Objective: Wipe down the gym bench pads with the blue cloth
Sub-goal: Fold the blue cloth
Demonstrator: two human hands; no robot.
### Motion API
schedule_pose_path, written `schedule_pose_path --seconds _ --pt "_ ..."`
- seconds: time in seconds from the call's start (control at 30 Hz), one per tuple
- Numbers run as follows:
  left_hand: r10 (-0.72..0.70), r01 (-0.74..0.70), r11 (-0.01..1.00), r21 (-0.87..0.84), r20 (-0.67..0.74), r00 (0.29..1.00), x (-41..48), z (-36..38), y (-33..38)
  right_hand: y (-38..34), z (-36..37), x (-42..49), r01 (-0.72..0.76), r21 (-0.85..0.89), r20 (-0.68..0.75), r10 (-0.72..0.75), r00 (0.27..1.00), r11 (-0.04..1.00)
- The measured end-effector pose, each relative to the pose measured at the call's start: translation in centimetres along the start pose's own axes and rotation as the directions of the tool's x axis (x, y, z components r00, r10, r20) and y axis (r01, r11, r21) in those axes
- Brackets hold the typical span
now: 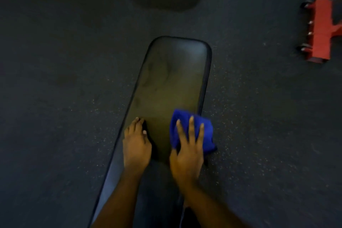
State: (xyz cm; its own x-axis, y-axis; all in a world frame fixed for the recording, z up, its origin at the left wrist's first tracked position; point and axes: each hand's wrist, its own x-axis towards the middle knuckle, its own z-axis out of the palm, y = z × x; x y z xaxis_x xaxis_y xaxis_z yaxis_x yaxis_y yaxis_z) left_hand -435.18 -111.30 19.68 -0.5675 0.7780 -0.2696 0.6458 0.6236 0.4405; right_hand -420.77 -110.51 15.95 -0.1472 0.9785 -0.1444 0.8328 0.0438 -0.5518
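- The bench pad (pixel 166 83) runs from near to far across the dark floor (pixel 55 61).
- The blue cloth (pixel 192 129) lies bunched at the pad's near right edge.
- The right hand (pixel 187 153) presses the cloth flat, fingers spread.
- The left hand (pixel 136 146) rests on the pad's left edge, fingers curled over it.
- A red frame (pixel 320 29) stands far right.

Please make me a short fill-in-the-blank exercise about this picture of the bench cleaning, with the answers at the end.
1. The right hand presses a cloth whose colour is ____.
2. The left hand rests on the ____ edge of the bench pad.
3. The red equipment stands on the ____.

Answers: blue; left; floor
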Motion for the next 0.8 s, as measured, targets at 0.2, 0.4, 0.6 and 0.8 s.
schedule_pose_path --seconds 0.2,0.4,0.6,0.8 --pt "-0.064 0.064 0.997 0.038 -0.013 0.998 1.6 -0.4 -1.4 1.1 -0.1 3.6 0.108 -0.066 0.045 -0.105 0.993 0.992" --pt "-0.099 0.100 0.995 0.025 -0.061 0.993 3.6 -1.1 -1.3 -1.4 -2.9 19.4 -0.030 0.016 -0.052 0.031 0.998 0.999" --pt "-0.214 0.228 0.948 -0.224 0.082 0.973 5.9 -2.4 -4.1 -8.5 -3.3 28.8 0.022 0.085 -0.057 -0.018 0.998 0.996" --pt "-0.292 0.399 0.861 -0.316 0.336 0.895 6.4 -3.9 -7.1 -13.6 2.8 19.7 0.577 -0.065 0.414 -0.504 0.758 0.815"
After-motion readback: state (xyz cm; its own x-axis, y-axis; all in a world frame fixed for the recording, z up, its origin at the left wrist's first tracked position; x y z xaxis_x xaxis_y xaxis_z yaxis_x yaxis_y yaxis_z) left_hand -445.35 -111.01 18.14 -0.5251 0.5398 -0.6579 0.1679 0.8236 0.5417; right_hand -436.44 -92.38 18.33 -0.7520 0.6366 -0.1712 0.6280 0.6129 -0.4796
